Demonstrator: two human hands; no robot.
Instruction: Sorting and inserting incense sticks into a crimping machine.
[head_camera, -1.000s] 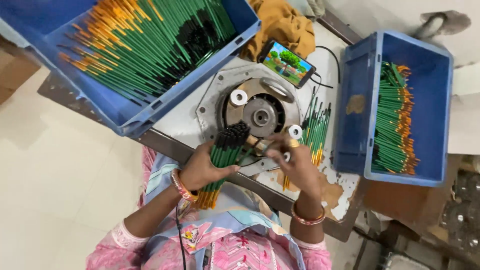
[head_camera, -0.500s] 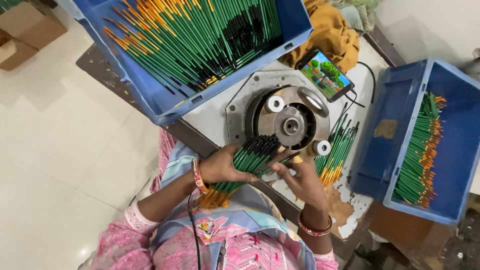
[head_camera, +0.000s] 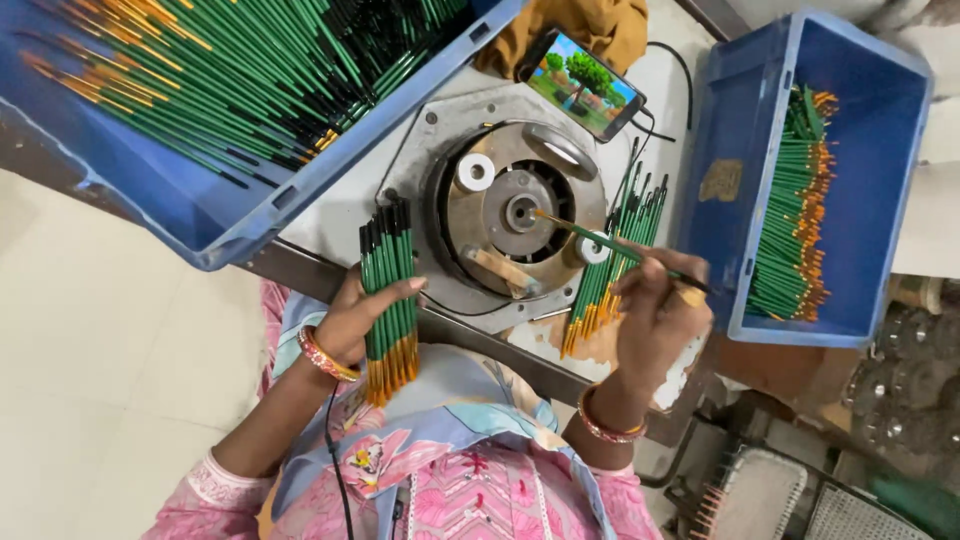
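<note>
The right hand (head_camera: 655, 320), which was down at the bundle a moment ago, now pinches 1 green brush (head_camera: 600, 240) and points its orange tip at the hub of the round machine (head_camera: 515, 215), so a fresh piece looks to be going in. The left hand (head_camera: 355, 320) grips the upright bundle of green brushes (head_camera: 388, 290) at the table edge, with a loose pile (head_camera: 610, 265) lying between machine and blue bin (head_camera: 745, 150).

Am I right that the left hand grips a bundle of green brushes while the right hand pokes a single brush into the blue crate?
Not quite. In the head view the right hand points its single brush at the round metal machine, not the crate. The left hand does grip the bundle.
</note>
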